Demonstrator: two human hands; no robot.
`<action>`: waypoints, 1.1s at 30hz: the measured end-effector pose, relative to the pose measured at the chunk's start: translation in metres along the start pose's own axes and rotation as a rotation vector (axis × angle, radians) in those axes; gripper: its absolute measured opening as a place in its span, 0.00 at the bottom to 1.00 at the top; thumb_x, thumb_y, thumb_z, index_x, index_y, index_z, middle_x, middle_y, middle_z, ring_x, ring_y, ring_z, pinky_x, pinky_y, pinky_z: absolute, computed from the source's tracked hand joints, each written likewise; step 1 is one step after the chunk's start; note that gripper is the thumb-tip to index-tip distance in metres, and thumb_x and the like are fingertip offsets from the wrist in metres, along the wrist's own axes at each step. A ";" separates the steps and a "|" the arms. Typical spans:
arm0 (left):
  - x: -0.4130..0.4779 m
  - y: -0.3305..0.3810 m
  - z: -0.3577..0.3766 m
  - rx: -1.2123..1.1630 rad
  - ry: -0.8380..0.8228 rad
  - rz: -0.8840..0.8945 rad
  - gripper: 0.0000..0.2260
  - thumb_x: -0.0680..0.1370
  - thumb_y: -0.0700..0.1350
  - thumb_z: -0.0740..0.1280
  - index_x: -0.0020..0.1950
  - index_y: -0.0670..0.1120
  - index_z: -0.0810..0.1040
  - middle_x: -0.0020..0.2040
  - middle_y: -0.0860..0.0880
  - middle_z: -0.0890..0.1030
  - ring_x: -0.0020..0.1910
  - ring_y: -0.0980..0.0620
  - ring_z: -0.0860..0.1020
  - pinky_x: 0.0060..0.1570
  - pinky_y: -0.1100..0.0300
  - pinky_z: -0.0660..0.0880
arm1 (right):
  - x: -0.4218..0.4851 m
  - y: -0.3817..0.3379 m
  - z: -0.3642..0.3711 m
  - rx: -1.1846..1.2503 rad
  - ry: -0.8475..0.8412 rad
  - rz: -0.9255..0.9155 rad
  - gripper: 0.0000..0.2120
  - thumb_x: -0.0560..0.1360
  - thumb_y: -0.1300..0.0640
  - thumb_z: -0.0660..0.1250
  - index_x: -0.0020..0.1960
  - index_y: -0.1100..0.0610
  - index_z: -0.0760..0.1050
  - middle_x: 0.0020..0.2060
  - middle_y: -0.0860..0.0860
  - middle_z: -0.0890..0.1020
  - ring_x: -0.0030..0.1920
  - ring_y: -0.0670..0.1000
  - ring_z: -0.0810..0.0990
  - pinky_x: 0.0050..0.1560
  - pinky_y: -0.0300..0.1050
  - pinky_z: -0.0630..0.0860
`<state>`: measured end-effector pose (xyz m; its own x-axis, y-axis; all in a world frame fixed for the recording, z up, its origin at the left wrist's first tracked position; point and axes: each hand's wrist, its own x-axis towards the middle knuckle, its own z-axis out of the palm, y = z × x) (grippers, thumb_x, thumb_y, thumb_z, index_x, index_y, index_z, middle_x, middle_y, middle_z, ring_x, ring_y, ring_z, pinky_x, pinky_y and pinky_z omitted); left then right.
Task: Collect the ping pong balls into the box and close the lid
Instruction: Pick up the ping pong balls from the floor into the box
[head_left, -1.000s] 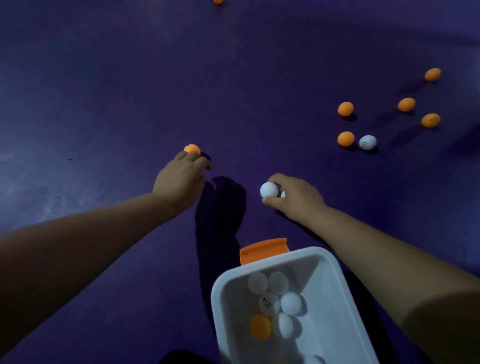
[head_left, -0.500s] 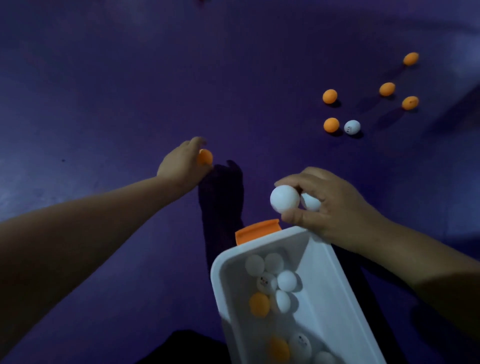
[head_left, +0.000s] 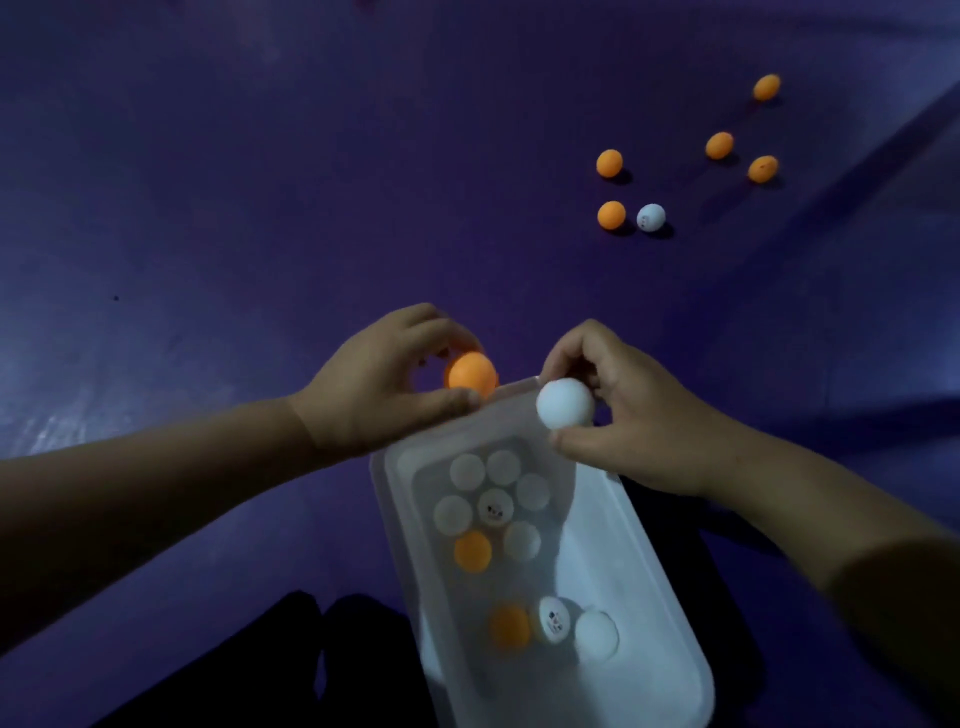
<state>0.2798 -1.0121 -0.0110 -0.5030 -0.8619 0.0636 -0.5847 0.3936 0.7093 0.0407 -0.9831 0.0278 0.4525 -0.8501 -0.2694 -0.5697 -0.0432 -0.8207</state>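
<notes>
Small dark print on two white balls inside the box (head_left: 649, 587) and on the white floor ball (head_left: 651, 216); too blurred to read. No other writing legible.

Box white, rectangular, open-topped, at lower centre of frame. Long axis from centre of frame down to lower right; far short end just under both hands. Inside: cluster of white balls with one orange toward the far end, then one orange and two white nearer the lower end.

Left hand (head_left: 384, 384) left of centre, fingers curled, pinching an orange ball (head_left: 471, 373) between thumb and fingertips, just above the far-left corner of the box.

Right hand (head_left: 639, 415) right of centre, fingers curled, holding a white ball (head_left: 565, 404) between thumb and fingertips over the far end.

Upper right, on the purple floor (head_left: 260, 182): five orange floor balls (head_left: 609, 163) around the white one, well apart from the box.
</notes>
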 end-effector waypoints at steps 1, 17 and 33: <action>-0.004 0.001 0.002 0.045 -0.037 0.050 0.22 0.69 0.62 0.67 0.56 0.51 0.78 0.52 0.53 0.78 0.50 0.58 0.75 0.48 0.56 0.75 | -0.003 0.000 0.000 -0.009 -0.026 -0.005 0.18 0.67 0.57 0.73 0.51 0.46 0.69 0.48 0.41 0.75 0.50 0.42 0.76 0.49 0.46 0.79; 0.021 -0.001 0.029 0.382 -0.282 -0.191 0.19 0.79 0.53 0.61 0.69 0.52 0.66 0.61 0.46 0.75 0.55 0.42 0.76 0.51 0.53 0.72 | 0.003 0.050 -0.023 0.160 0.398 0.119 0.06 0.74 0.63 0.67 0.50 0.56 0.79 0.46 0.48 0.83 0.47 0.41 0.80 0.50 0.31 0.76; 0.121 -0.096 -0.029 0.329 0.085 -0.450 0.08 0.78 0.52 0.60 0.54 0.51 0.70 0.52 0.43 0.77 0.48 0.40 0.75 0.46 0.52 0.70 | 0.125 0.135 -0.119 0.048 0.676 0.315 0.07 0.75 0.63 0.63 0.45 0.53 0.77 0.44 0.53 0.81 0.41 0.49 0.77 0.40 0.43 0.73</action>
<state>0.2936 -1.1635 -0.0514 -0.1135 -0.9852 -0.1286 -0.9041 0.0487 0.4246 -0.0606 -1.1577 -0.0566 -0.2562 -0.9565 -0.1394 -0.5650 0.2652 -0.7813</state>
